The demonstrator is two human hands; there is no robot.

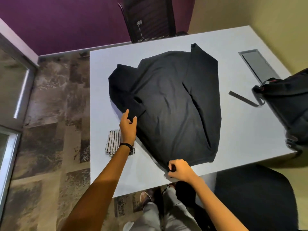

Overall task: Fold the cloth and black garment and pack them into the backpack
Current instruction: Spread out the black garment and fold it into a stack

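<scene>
An office or meeting room — a white desk (106,90) with a cable hatch (257,65), mesh chair (148,19) at its far edge.

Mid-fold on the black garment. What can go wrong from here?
The left hand pinches a sleeve of the black garment with its forearm over the folded striped cloth; a sweep may undo it or push it off the table.
The right hand pinches the hem at the near edge; a pull might drag fabric off.
The backpack sits at the right edge and might tip during packing.
</scene>
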